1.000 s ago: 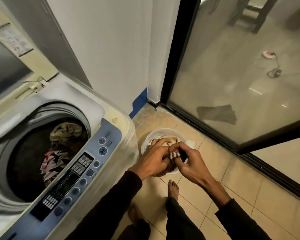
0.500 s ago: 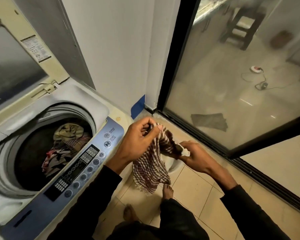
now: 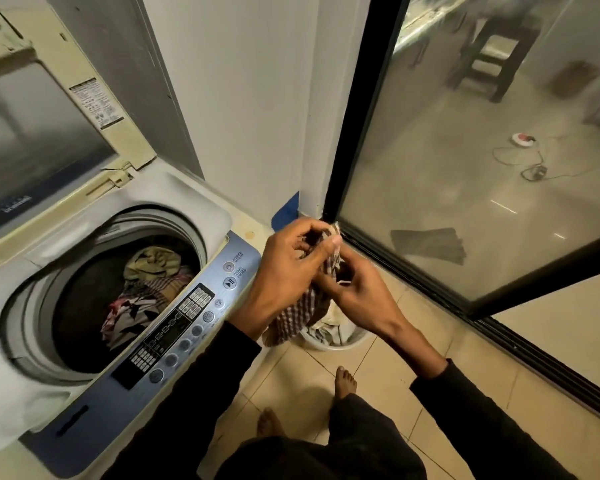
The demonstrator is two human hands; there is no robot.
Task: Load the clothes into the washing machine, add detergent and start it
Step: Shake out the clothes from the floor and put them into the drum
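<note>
A top-loading washing machine (image 3: 84, 216) stands at the left, lid raised. Its drum holds several clothes (image 3: 146, 289). A brown-and-white checked cloth (image 3: 298, 315) hangs in front of me, just right of the machine's blue control panel (image 3: 184, 327). My left hand (image 3: 288, 271) pinches its upper edge between thumb and fingers. Just to the right, my right hand (image 3: 357, 289) grips the same cloth lower down. Below the hands a white basket (image 3: 347, 342) sits on the floor with pale clothes in it, mostly hidden by the cloth and my hands.
A white wall stands behind the machine. A black-framed glass sliding door (image 3: 464, 168) fills the right side. The floor is beige tile (image 3: 378, 393), with my bare feet (image 3: 345, 379) on it below the basket.
Both hands lifted the checked cloth up out of the basket and have come closer together, bunching it. The view has tilted up a little.
</note>
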